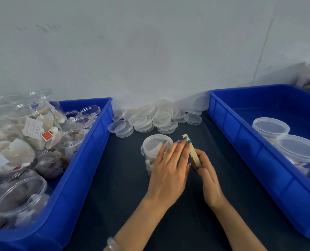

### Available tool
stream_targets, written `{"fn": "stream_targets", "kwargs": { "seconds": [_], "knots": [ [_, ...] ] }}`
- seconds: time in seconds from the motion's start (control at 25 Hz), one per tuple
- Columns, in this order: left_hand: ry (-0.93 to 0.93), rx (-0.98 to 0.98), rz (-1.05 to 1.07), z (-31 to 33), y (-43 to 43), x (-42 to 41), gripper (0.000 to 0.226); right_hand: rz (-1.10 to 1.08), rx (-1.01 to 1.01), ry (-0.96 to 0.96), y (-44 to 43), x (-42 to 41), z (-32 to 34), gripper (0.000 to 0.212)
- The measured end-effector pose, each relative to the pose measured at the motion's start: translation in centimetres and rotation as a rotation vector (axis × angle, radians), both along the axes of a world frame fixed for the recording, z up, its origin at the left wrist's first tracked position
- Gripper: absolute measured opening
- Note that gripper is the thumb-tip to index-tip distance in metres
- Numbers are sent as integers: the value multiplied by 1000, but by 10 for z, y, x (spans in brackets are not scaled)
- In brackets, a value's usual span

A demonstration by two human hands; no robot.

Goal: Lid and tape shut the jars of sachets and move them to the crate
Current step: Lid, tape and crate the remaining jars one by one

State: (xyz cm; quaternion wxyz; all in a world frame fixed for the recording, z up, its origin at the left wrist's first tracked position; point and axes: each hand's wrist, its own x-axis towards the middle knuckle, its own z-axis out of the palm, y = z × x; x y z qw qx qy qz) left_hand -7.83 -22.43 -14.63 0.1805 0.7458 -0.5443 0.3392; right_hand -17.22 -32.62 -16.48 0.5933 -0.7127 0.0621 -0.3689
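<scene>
Pinching the strip (192, 153) at its lower end, right hand (207, 176) has fingers curled. Left hand (170, 169), fingers straight, lies against strip and lidded jar (150, 151). Jar stands on mat (114, 178), between left crate (81, 160) and right crate (241, 142).

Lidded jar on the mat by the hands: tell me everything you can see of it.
The jar is round, clear plastic, upright on the dark mat. A translucent lid sits on it; no tape shows on it. White sachets show through the wall. The left hand covers its right side, thumb at the lid rim. The right hand pinches a pale strip just beside it; whether the strip touches the jar cannot be told.
</scene>
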Motion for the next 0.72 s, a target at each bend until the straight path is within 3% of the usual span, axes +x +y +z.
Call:
{"fn": "stream_targets", "kwargs": {
  "seconds": [0.12, 0.32, 0.52, 0.72],
  "knots": [
    [11, -48, -50, -4, 7, -6, 49, -45, -23, -50, -2, 0, 2, 30],
    [237, -155, -90, 24, 8, -1, 44, -154, -126, -135, -1, 1, 0, 37],
    [542, 57, -149, 39, 6, 10, 77, -294, -346, -192, 3, 1, -2, 24],
    [681, 19, -304, 41, 16, 16, 79, -365, -481, -218, 5, 4, -4, 35]
  ]
}}
